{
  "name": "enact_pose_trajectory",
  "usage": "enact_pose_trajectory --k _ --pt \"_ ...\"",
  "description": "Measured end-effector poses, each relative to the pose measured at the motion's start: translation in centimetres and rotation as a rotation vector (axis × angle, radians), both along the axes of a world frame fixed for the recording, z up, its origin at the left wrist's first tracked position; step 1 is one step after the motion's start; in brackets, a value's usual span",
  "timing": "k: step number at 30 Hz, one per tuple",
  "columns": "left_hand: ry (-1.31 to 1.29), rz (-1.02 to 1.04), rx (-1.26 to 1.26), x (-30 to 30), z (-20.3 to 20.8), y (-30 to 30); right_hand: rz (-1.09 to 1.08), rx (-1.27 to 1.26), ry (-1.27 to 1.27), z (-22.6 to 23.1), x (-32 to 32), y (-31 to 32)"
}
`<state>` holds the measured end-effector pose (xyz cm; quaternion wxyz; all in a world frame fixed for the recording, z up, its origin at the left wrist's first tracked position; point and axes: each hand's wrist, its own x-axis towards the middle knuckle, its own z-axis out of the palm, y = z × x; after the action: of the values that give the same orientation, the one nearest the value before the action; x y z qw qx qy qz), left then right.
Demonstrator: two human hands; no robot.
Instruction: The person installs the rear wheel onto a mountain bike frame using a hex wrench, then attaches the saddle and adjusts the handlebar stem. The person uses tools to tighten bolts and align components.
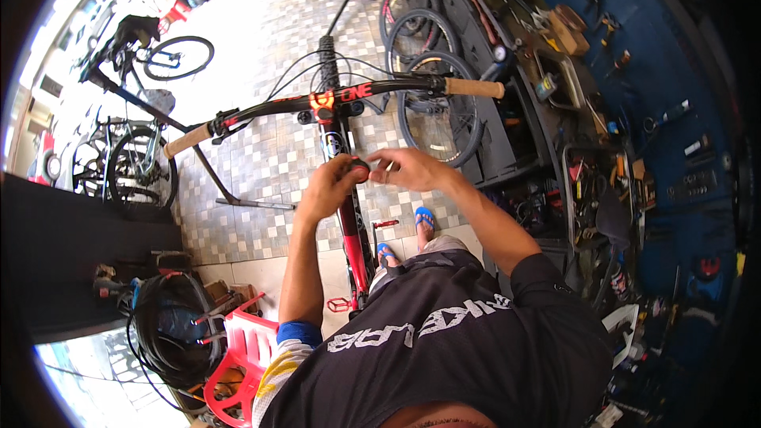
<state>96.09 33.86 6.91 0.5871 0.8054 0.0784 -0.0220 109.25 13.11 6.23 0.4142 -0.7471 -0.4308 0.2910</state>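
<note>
Over the frame of a bicycle, my left hand (326,187) is closed, with thumb and fingers pinching a small round dark thing with a reddish part (359,170). Its exact kind is too small to make out. My right hand (414,170) is just to its right, fingers bent and apart, the fingertips close beside the small thing. Below both hands runs the red and black bicycle frame (354,247). Ahead of them the black handlebar (273,105) spans left to right, with tan grips (474,88) and an orange-red stem (323,105).
Several bicycle wheels (441,115) lean against a dark workbench (515,127) with tools at right. A dark blue tool wall (674,71) rises beyond it. Other bicycles (143,162) stand at left, near a metal stand (202,147). A red plastic chair (252,334) is behind at lower left.
</note>
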Motion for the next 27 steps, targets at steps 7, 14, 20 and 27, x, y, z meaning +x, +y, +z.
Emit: enact_pose_trajectory --k 7,14,20,27 --pt "-0.065 0.141 0.249 2.5 2.3 -4.8 -0.291 0.147 -0.693 -0.3 -1.7 -2.4" --pt "-0.442 0.224 0.382 1.9 -0.4 -9.2 -0.408 0.432 0.584 -1.0 -3.8 -1.9" --pt "-0.223 -0.020 0.155 2.0 -0.3 -4.3 -0.199 0.383 0.472 -2.8 -0.4 0.1" --pt "-0.251 0.204 1.196 6.5 5.9 10.0 -0.068 0.309 -0.183 -4.1 6.0 5.4"
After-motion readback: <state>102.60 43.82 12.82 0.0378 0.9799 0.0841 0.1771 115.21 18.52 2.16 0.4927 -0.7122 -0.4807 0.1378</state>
